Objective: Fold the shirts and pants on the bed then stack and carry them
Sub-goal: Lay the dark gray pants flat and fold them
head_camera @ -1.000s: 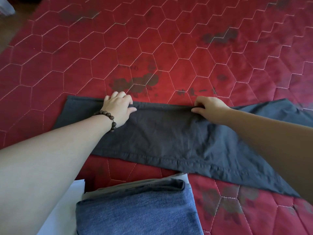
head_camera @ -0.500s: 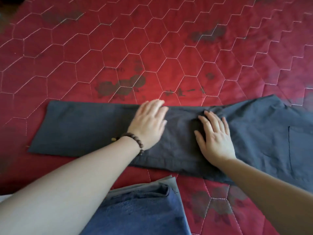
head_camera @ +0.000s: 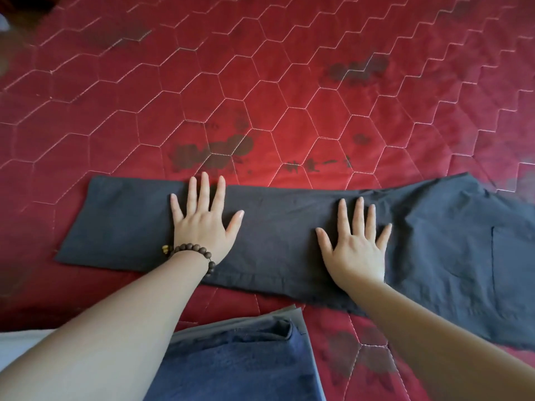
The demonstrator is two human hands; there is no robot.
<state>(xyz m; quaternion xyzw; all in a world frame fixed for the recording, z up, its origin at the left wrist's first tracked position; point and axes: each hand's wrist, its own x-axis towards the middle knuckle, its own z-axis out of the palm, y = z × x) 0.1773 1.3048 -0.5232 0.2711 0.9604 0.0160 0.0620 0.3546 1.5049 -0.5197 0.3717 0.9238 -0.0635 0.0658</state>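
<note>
Dark grey pants (head_camera: 283,235) lie flat across the red quilted bed (head_camera: 260,91), legs folded together and running left, the seat with a back pocket at the right. My left hand (head_camera: 204,224), with a bead bracelet on the wrist, presses flat on the leg part, fingers spread. My right hand (head_camera: 357,244) presses flat nearer the seat, fingers spread too. Neither hand grips the cloth. Folded blue jeans (head_camera: 240,363) rest on a folded grey garment (head_camera: 292,312) at the near edge, between my forearms.
The red bedspread has hexagon stitching and dark printed patches. A white strip (head_camera: 26,338) shows at the lower left under my left forearm. Beyond the pants, bare bedspread stretches to the far side.
Both hands went from pinching the pants' far edge to lying flat on the cloth, then slid apart, left hand leftward and right hand rightward. The fingers have spread wide.
</note>
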